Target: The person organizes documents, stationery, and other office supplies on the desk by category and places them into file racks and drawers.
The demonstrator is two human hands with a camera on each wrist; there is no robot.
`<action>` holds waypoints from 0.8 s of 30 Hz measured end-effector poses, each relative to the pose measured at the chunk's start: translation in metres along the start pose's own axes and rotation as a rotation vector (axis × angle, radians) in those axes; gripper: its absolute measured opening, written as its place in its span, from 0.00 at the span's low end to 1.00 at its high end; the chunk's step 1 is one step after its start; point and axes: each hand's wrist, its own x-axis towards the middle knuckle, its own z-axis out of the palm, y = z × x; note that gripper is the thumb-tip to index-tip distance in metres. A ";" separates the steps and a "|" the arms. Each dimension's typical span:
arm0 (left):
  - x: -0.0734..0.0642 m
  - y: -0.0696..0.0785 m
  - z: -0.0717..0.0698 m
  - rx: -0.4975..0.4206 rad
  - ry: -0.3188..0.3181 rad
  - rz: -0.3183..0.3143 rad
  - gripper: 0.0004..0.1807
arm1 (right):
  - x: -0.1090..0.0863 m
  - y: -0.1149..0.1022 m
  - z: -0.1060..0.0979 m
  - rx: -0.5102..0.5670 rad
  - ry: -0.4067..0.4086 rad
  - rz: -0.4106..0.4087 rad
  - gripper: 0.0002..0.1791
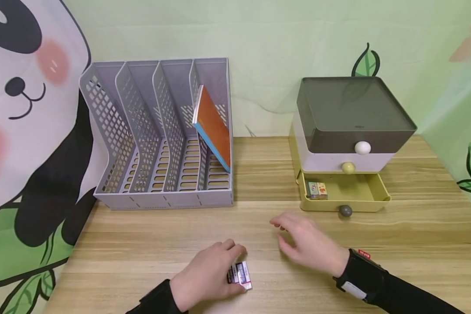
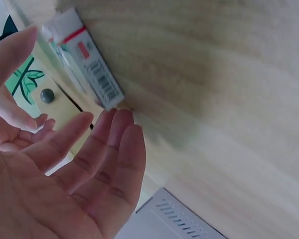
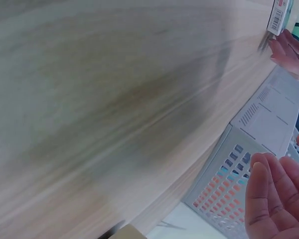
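Note:
A small boxed eraser (image 1: 243, 274) with a white label and a barcode side lies near the table's front, beside a second dark-labelled piece partly hidden by my left hand (image 1: 209, 272). That hand spans the eraser, thumb by one end and fingers by the other. In the left wrist view, the fingertips (image 2: 122, 117) meet the barcode end of the eraser (image 2: 92, 62), while the thumb stays slightly apart. My right hand (image 1: 300, 240) hovers over the table, its loosely bent fingers holding nothing, just in front of the pulled-out yellow drawer (image 1: 361, 205).
Small colourful boxes (image 1: 317, 191) sit at the drawer's left end, under the dark-topped drawer unit (image 1: 357, 104). To the left, a grey file rack (image 1: 165, 199) has an orange book (image 1: 213, 124) leaning in its rightmost slot. A panda-print cloth (image 1: 43, 131) hangs beside it.

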 end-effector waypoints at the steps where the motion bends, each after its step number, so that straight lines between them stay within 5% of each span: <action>1: -0.001 0.001 0.001 0.001 0.000 -0.004 0.36 | 0.000 0.000 0.001 -0.001 -0.007 0.002 0.18; 24: -0.005 0.005 0.006 -0.013 0.005 -0.012 0.35 | -0.003 -0.005 0.011 0.032 -0.105 0.014 0.18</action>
